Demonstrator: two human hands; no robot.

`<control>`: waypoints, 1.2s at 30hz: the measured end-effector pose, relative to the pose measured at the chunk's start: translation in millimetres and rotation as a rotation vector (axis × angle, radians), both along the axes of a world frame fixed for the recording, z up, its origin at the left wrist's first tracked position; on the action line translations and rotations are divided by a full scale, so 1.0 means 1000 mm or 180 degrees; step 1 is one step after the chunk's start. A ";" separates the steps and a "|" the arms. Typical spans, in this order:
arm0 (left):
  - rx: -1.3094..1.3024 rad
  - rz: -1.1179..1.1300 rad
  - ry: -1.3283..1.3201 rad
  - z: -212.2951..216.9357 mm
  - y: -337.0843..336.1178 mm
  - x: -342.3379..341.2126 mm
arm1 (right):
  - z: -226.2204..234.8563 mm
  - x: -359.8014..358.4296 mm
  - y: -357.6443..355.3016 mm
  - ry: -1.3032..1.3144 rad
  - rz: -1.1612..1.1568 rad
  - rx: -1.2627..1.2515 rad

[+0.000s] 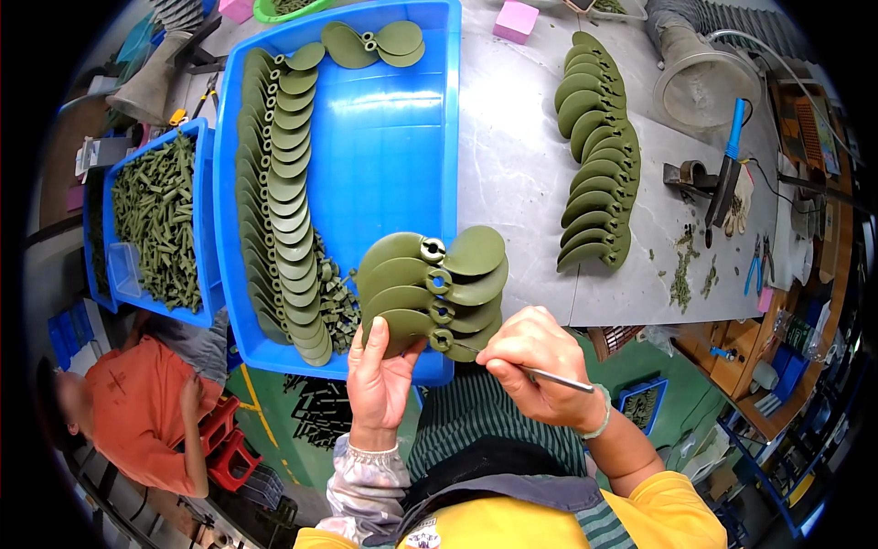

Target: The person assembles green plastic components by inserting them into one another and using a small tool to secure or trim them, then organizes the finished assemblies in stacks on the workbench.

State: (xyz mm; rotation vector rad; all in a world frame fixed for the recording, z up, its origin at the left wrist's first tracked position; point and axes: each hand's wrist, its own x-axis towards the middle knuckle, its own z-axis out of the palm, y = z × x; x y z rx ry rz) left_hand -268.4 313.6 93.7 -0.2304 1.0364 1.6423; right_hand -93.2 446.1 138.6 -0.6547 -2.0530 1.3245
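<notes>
My left hand [382, 380] is closed around the lower left blades of a fanned stack of olive-green two-bladed propellers [398, 274], held over the near edge of a blue tray [380, 146]. Each propeller has a ring-shaped hub in its middle. A slim metal hand tool [560, 380] is pinched in my right hand [540, 361]. Its thin tip points at the lowest hub, but I cannot tell whether it touches. In the tray, a long overlapping row of propellers [291, 197] runs along the left side, beside small green pieces [337, 297].
Another propeller row [594, 165] lies on the grey table [512, 183]. At the right are a blue-handled tool [734, 133], pliers [757, 265] and a duct hood [700, 82]. A blue bin [208, 229] of green pieces stands left. A person in orange [151, 403] sits nearby.
</notes>
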 end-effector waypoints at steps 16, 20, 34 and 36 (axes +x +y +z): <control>0.0191 0.0075 0.0508 0.000 -0.006 0.013 | -0.016 0.003 -0.039 0.0629 -0.0973 -0.1691; 0.0139 0.0272 0.0092 -0.015 -0.017 0.009 | -0.008 0.012 -0.029 0.0617 -0.1079 -0.1251; 0.0306 0.0016 0.0067 -0.019 -0.025 0.010 | -0.022 0.014 -0.008 0.0037 -0.0560 0.0000; 0.0329 -0.0016 0.0114 -0.018 -0.027 0.010 | -0.024 0.013 -0.005 -0.0102 -0.0531 0.0127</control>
